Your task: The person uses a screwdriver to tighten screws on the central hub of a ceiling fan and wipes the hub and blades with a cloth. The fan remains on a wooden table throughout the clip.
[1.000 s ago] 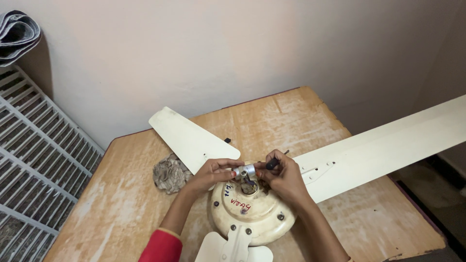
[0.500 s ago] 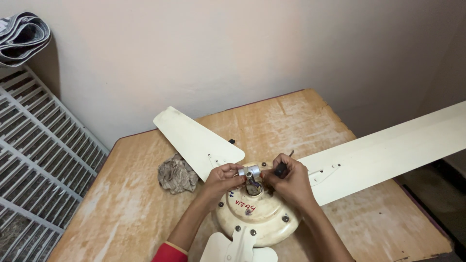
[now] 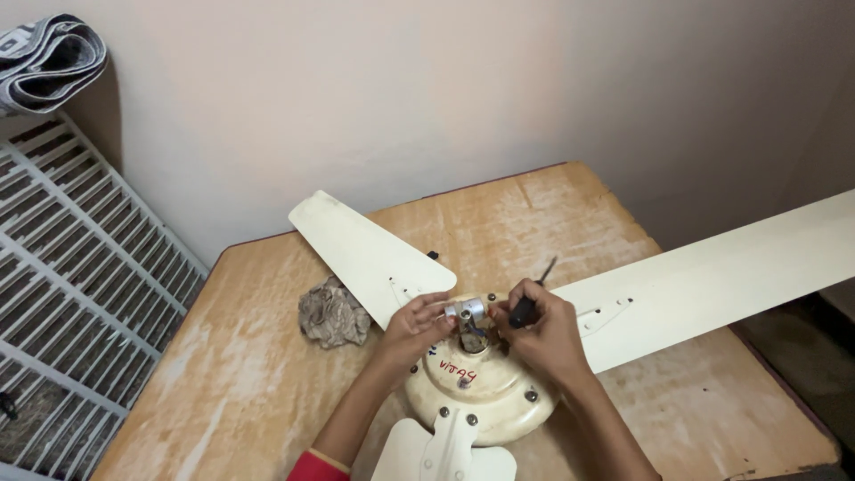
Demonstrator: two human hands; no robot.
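From the head view, a cream ceiling fan (image 3: 485, 387) lies on a worn wooden table (image 3: 232, 374), its round motor housing near the near edge. One blade (image 3: 370, 254) reaches far and to the left, a longer blade (image 3: 712, 276) runs off to the right past the table's edge, and a third blade (image 3: 445, 450) points toward the near side, partly cut off by the frame.

The left hand (image 3: 414, 325) is curled closed, its fingertips pinching the left end of a small silver metal cylinder (image 3: 465, 310) that sits at the top centre of the housing. The right hand (image 3: 543, 330) is wrapped narrowly around the black handle of a screwdriver (image 3: 527, 303), whose thin shaft pokes up and away past the knuckles. The two hands are close together, with the cylinder between them.

A crumpled brownish rag (image 3: 334, 313) lies on the table just left of the far-left blade. Further left, a white metal grille (image 3: 71, 294) leans beside the table, and a folded patterned cloth (image 3: 49, 58) rests at the far left by the wall.
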